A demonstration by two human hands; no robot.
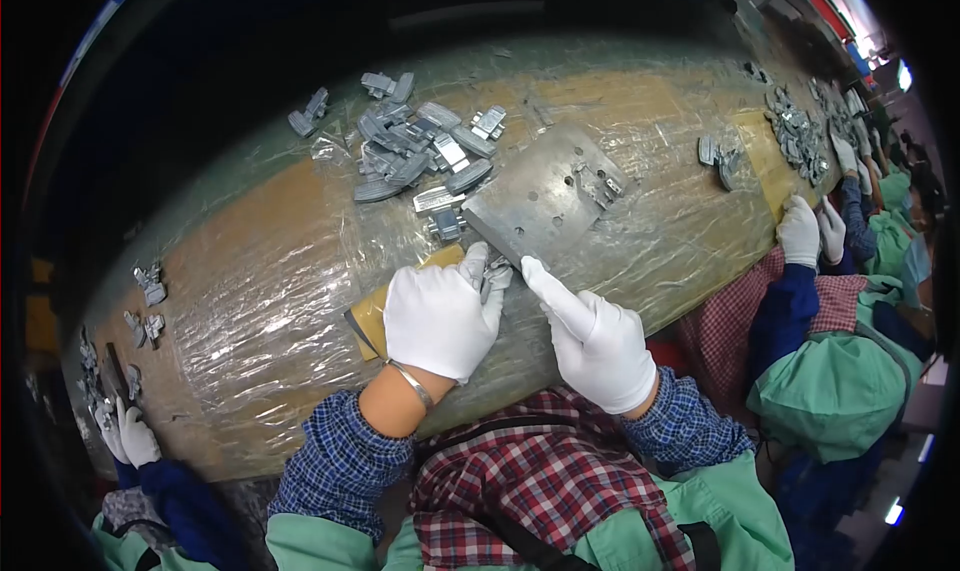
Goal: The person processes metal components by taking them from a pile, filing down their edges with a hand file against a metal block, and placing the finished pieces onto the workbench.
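Observation:
My left hand (440,316), in a white glove, is closed with thumb and index finger pinching a small grey metal casting (497,270). Under that hand a yellow sheet with a dark edge (370,319) sticks out on the left. My right hand (600,346), also gloved, has its index finger stretched to the near corner of a thick steel plate (550,196); its other fingers curl in, and what they hold, if anything, is hidden. The plate has several holes and a small metal fitting (602,186) on top.
A pile of grey metal castings (415,146) lies beyond my left hand. Plastic film covers the table (270,301). To the right, a co-worker's gloved hands (800,233) rest near the edge, with another pile (797,136) beyond. Another person's gloved hands (135,436) are at far left.

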